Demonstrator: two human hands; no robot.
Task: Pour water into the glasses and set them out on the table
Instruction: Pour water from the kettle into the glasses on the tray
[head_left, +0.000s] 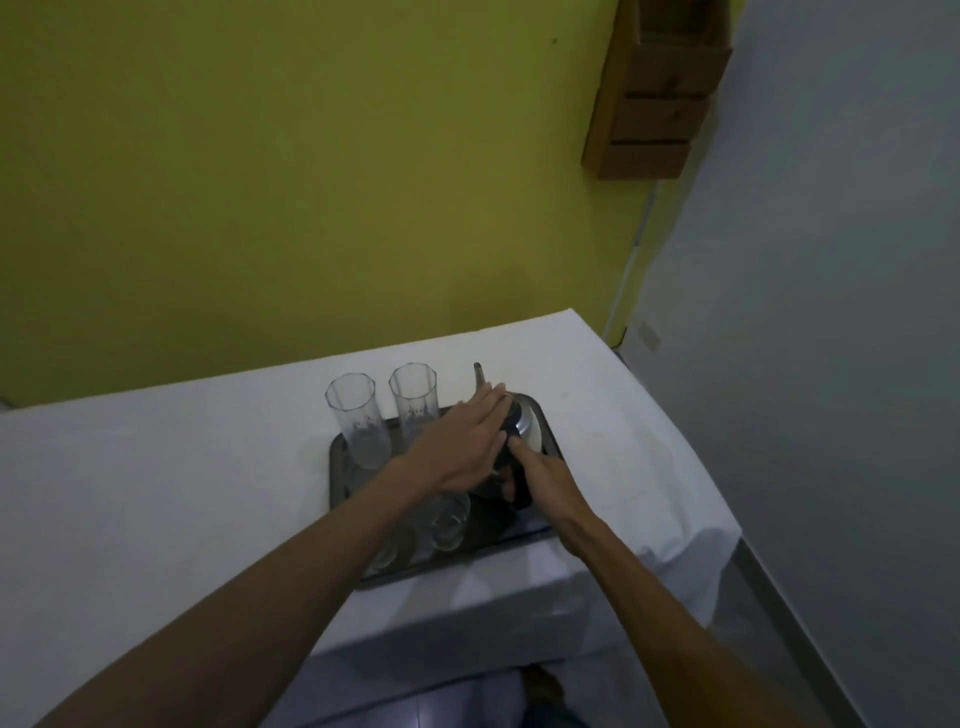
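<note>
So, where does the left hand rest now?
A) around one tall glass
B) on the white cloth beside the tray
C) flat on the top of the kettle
C: the left hand lies with straight fingers over the top of the kettle, while the right hand holds its black handle.
</note>
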